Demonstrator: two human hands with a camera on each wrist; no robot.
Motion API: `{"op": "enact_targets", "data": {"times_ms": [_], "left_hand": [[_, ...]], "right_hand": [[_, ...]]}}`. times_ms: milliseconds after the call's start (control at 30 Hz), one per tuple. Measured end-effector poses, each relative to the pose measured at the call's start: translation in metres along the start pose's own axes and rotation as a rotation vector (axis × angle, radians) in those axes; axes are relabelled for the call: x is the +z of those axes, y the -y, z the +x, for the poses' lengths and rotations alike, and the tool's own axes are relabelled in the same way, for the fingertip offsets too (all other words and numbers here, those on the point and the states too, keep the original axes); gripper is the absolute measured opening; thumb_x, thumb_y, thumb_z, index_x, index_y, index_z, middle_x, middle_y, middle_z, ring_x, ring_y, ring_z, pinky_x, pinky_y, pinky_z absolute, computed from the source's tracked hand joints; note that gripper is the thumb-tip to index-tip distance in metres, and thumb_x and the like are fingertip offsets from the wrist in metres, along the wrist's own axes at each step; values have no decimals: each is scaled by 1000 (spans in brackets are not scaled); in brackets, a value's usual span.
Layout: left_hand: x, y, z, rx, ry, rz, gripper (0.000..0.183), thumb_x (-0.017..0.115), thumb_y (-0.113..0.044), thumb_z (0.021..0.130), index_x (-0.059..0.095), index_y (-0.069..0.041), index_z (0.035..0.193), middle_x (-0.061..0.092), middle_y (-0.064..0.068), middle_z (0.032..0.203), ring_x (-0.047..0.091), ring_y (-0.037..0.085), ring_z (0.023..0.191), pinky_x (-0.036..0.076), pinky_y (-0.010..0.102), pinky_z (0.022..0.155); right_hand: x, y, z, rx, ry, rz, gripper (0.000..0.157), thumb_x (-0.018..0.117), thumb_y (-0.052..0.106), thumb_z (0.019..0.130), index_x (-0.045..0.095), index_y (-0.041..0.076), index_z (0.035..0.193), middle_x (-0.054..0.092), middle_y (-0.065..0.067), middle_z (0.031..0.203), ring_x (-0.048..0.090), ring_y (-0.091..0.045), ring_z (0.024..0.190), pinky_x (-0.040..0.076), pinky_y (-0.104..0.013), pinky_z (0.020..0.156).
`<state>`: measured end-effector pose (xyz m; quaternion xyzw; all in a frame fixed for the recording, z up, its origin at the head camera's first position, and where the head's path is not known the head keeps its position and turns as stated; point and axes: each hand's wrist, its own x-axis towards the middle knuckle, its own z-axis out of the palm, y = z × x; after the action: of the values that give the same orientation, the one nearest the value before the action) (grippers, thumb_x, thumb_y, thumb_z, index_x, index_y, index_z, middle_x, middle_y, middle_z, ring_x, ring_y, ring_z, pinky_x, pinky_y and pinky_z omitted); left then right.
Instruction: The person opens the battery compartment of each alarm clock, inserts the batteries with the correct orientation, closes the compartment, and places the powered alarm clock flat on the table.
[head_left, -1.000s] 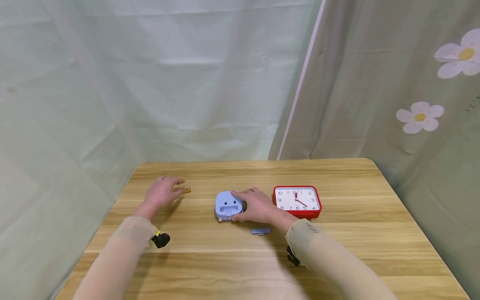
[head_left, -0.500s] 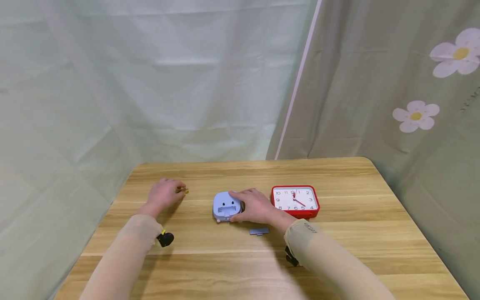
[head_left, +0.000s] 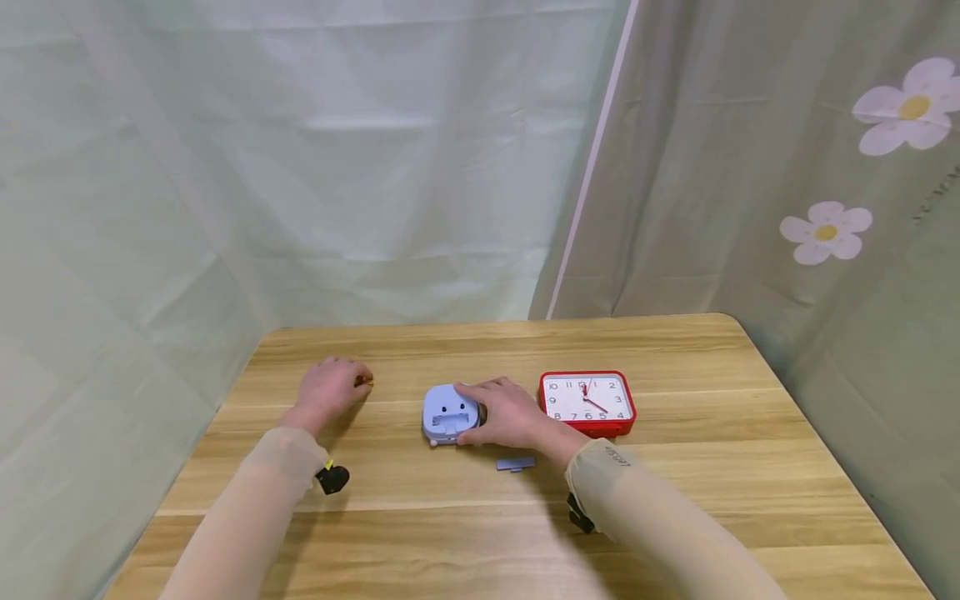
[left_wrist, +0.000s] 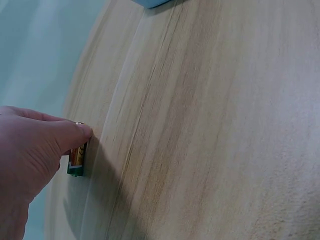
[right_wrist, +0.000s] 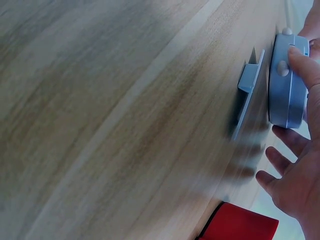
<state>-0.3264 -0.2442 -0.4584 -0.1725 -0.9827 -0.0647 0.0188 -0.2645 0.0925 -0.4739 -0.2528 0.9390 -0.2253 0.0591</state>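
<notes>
My left hand (head_left: 328, 390) pinches a small battery (left_wrist: 76, 160) between thumb and fingers at the far left of the table. Its green end and gold-brown wrapper show in the left wrist view; the fingers hide the rest. A rounded light-blue alarm clock (head_left: 438, 400) lies back side up in the middle, its battery slot uncovered. My right hand (head_left: 512, 415) grips the clock's right side, thumb at the near edge and fingers at the far edge. Just nearer to me lies the blue battery cover (head_left: 516, 463), seen with its tab in the right wrist view.
A red rectangular clock (head_left: 587, 400) with a white dial lies face up to the right of my right hand. The wooden table (head_left: 420, 550) has rounded far corners. Pale curtains (head_left: 375, 167) hang right behind and beside it.
My left hand has moved slightly right and closed its thumb and fingers on the battery, which lay on the table before. The right hand has kept its grip on the blue clock.
</notes>
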Motion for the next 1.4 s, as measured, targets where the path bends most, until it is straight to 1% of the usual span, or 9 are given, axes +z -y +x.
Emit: {"op": "enact_targets", "data": {"times_ms": [233, 500, 700, 867, 1000, 1200, 1300, 1400], "left_hand": [[1, 1, 0, -4, -13, 9, 20, 72, -22, 96, 77, -11, 112, 71, 12, 113, 57, 36, 101, 44, 61, 89], [-2, 0, -1, 0, -20, 11, 15, 73, -22, 96, 78, -12, 106, 71, 10, 106, 57, 34, 95, 45, 58, 85], [-4, 0, -3, -3, -21, 2, 12, 72, -21, 97, 77, -13, 104, 71, 8, 103, 58, 33, 96, 45, 58, 85], [-6, -2, -3, 2, -34, -18, 13, 69, -22, 98, 77, -14, 106, 73, 6, 105, 59, 34, 99, 45, 58, 88], [-11, -8, 0, 27, -54, -43, 16, 68, -22, 99, 76, -13, 110, 73, 6, 108, 62, 35, 102, 46, 57, 91], [-22, -25, 5, 81, -83, -103, 20, 69, -25, 100, 76, -12, 113, 73, 7, 111, 65, 33, 105, 49, 55, 92], [-28, -35, 5, 109, -95, -170, 23, 67, -26, 101, 76, -11, 115, 73, 9, 114, 66, 33, 106, 50, 54, 92], [-32, -44, 4, 111, -101, -252, 24, 66, -25, 102, 76, -9, 116, 73, 10, 116, 65, 33, 108, 50, 54, 92]], "right_hand": [[-1, 2, 0, -2, -2, 2, 92, 76, 66, 81, 38, 34, 159, 49, 1, 153, 41, -24, 138, 37, -45, 111], [-2, 3, 1, -7, -7, -7, 92, 76, 66, 81, 38, 34, 159, 50, 2, 153, 42, -23, 138, 36, -44, 111], [0, 2, 4, -15, -4, -19, 92, 74, 69, 82, 37, 36, 159, 50, 2, 152, 43, -23, 136, 37, -44, 110], [-1, 3, 3, -10, -5, -13, 92, 75, 67, 82, 37, 35, 159, 50, 2, 152, 42, -23, 137, 36, -44, 111], [-2, 3, 1, -7, -8, -8, 92, 76, 66, 82, 38, 34, 159, 51, 1, 152, 42, -23, 138, 36, -44, 112], [-2, 3, 0, -5, -10, 6, 91, 77, 64, 82, 39, 33, 159, 51, 0, 152, 42, -24, 138, 35, -45, 112], [-1, 2, -1, -1, -7, 12, 91, 76, 64, 82, 39, 34, 159, 50, 0, 153, 42, -24, 137, 36, -46, 111], [-1, 2, -2, 5, -2, 16, 91, 76, 64, 83, 38, 33, 159, 49, 0, 153, 42, -24, 138, 36, -46, 111]]}}
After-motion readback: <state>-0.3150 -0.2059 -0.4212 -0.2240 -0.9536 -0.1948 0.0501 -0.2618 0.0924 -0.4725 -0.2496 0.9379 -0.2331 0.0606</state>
